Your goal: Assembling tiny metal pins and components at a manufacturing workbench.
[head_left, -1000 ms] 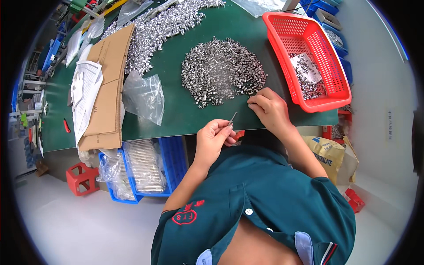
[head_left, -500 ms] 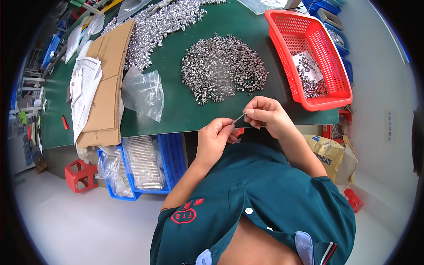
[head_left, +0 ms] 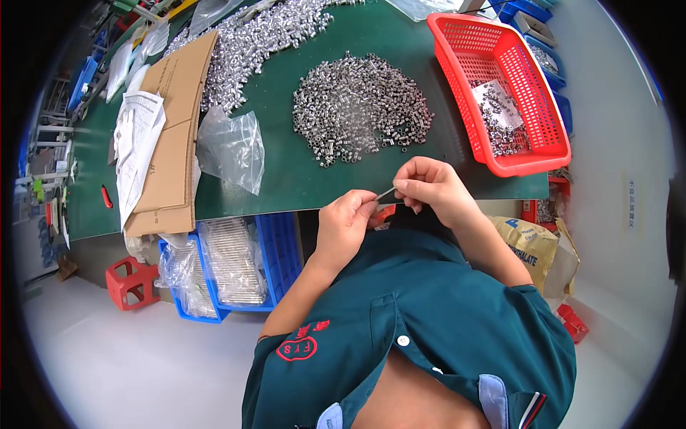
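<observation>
Just past the table's front edge, my left hand (head_left: 348,222) pinches one end of a thin grey metal rod (head_left: 386,193). Its other end meets the fingertips of my right hand (head_left: 434,187), which are pinched together. Whether a small ring sits on the rod inside the right fingers is too small to tell. Beyond both hands, a round heap of small silver metal sleeves (head_left: 361,107) lies on the green table (head_left: 286,179). A red plastic basket (head_left: 509,171) on the right holds scattered small metal parts and a white paper slip.
Cardboard sheets (head_left: 168,136) with papers (head_left: 139,143) lie at the left, beside a clear plastic bag (head_left: 232,150). A larger pile of shiny metal parts (head_left: 250,50) is at the back. Blue bins (head_left: 279,250) and a red stool (head_left: 132,284) stand below the table's edge.
Both hands stay almost where they were, still joined by the rod. The right fingers have shifted very slightly at the rod's end.
</observation>
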The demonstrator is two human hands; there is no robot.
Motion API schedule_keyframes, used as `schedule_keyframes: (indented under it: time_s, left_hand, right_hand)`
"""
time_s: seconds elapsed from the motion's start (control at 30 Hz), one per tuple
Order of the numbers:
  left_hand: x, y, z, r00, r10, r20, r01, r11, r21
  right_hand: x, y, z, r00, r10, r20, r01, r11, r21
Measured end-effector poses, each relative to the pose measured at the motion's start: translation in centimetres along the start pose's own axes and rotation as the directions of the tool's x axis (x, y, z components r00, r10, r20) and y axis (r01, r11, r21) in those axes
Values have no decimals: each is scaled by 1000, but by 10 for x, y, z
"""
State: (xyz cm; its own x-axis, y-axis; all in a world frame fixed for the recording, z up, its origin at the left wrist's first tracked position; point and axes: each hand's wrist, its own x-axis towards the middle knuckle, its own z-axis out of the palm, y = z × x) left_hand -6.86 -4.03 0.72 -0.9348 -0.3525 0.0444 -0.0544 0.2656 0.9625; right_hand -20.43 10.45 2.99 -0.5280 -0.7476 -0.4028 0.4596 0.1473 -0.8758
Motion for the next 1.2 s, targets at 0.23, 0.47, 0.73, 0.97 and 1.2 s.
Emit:
schedule_keyframes:
  time_s: [0.23,0.47,0.73,0.97,1.2]
  left_hand:
    - [1,6,4,986,-166,-1,162,963,-217]
    - [0,0,-5,952,-280,124,306,885,-351]
    - [0,-4,-12,896,-265,357,431,716,-550]
    - [1,0,-13,907,-255,334,406,735,-543]
    - [4,2,-14,878,-219,426,460,631,-624]
  right_hand:
    - [-2,7,9,981,-169,-92,156,980,-127]
    - [-6,0,7,888,-454,72,411,716,-564]
    - [-8,-9,5,934,-339,114,357,869,-343]
    - [-11,-20,6,866,-452,216,484,647,-589]
    - [-7,-15,9,935,-297,195,353,837,-417]
